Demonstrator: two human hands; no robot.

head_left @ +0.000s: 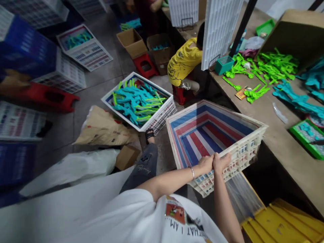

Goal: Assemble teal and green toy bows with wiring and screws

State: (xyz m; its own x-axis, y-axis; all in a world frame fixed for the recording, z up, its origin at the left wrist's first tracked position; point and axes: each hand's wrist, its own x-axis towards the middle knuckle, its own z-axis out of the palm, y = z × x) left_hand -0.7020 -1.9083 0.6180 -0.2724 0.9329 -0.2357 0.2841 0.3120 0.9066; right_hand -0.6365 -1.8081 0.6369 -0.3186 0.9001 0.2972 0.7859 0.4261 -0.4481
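Note:
Both my hands are closed over the near rim of a white plastic crate (238, 153), side by side. My left hand (205, 164), with a bracelet at its wrist, wraps the rim just left of my right hand (220, 162). The crate is tilted, and its inside is lined with red, white and blue striped sheeting. Only the lining shows inside it. Just beyond, on the floor, stands another white crate (162, 118) heaped with teal and lime green plastic parts (138, 101). My fingertips are partly hidden by the rim.
On the right, a worktable (255, 111) bears lime green parts (275, 65), teal parts (298, 99) and a green tray (307, 138). A person in a yellow shirt (183, 60) sits beside it. Cardboard (106, 126) and a white sack (76, 165) lie left; a yellow crate (286, 219) stands lower right.

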